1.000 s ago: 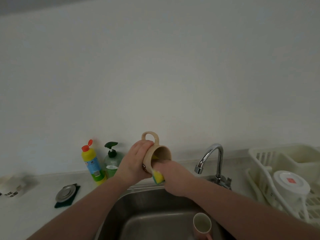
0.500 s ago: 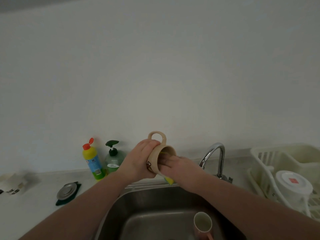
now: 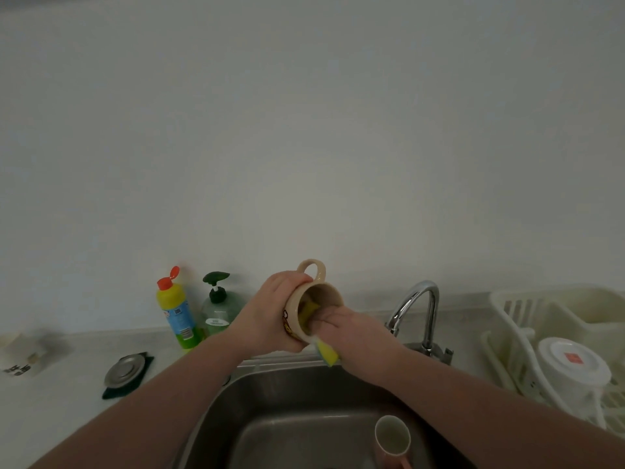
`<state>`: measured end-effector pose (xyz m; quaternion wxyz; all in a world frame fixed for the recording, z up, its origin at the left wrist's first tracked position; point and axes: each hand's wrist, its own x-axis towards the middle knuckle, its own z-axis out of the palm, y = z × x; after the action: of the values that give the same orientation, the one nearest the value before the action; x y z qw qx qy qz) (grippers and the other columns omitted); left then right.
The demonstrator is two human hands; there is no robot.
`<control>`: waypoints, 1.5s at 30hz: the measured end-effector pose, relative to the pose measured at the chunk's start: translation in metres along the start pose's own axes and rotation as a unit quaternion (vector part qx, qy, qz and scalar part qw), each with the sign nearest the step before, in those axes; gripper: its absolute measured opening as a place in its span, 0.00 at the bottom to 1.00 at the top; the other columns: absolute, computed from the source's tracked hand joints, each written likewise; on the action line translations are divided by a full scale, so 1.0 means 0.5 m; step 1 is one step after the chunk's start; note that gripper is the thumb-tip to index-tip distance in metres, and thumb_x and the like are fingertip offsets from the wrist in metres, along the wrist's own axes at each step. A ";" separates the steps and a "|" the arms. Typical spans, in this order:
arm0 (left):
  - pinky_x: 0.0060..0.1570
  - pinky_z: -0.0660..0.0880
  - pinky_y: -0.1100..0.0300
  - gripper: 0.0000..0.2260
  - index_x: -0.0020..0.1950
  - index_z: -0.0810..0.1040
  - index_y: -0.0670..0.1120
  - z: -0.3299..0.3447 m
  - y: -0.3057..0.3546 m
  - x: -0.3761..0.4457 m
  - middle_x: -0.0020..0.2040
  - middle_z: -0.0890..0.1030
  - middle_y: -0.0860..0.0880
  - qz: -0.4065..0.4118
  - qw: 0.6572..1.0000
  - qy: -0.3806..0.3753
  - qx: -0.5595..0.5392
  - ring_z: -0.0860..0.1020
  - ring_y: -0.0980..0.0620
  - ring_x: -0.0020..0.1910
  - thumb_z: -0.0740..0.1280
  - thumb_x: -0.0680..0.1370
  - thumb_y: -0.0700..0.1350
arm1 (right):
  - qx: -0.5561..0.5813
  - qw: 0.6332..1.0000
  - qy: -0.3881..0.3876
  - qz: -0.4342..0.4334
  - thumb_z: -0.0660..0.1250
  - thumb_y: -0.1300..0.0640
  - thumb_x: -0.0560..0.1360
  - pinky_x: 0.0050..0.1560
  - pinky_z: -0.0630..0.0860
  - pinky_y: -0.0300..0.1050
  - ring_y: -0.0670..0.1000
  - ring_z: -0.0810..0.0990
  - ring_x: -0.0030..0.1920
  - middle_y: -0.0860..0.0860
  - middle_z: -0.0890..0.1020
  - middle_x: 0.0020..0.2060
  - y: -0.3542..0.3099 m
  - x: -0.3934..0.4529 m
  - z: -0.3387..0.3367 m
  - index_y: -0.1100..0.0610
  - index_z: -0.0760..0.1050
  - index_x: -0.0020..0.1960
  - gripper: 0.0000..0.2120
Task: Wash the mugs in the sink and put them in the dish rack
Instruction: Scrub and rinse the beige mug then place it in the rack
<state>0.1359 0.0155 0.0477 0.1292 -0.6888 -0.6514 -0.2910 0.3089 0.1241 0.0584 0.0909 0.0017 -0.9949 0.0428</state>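
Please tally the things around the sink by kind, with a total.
Mugs: 2, beige mug, pink mug
Bottles: 2, dish soap, pump bottle
Sponges: 1, yellow sponge
Bowls: 1, white bowl
Total: 6

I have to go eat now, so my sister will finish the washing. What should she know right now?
Left hand grips the beige mug, held tilted above the sink.
Right hand pushes the yellow sponge inside it.
Pink mug stands in the sink, not yet washed.
Dish rack on the right holds a white bowl and no mugs.
Left: finish scrubbing, rinse under the faucet, rack both mugs.
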 end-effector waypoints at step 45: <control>0.57 0.74 0.60 0.41 0.67 0.68 0.48 0.031 -0.021 0.010 0.62 0.75 0.53 -0.067 0.997 -0.027 -0.030 0.75 0.55 0.58 0.78 0.58 0.55 | 0.150 0.984 0.046 0.080 0.64 0.64 0.75 0.60 0.69 0.40 0.53 0.75 0.60 0.52 0.77 0.60 -0.011 0.018 0.023 0.55 0.72 0.63 0.17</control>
<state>0.1295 0.0294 0.0359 0.0710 -0.6545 -0.6907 -0.2991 0.2982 0.1178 0.0494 0.1316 -0.0665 -0.9688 0.1990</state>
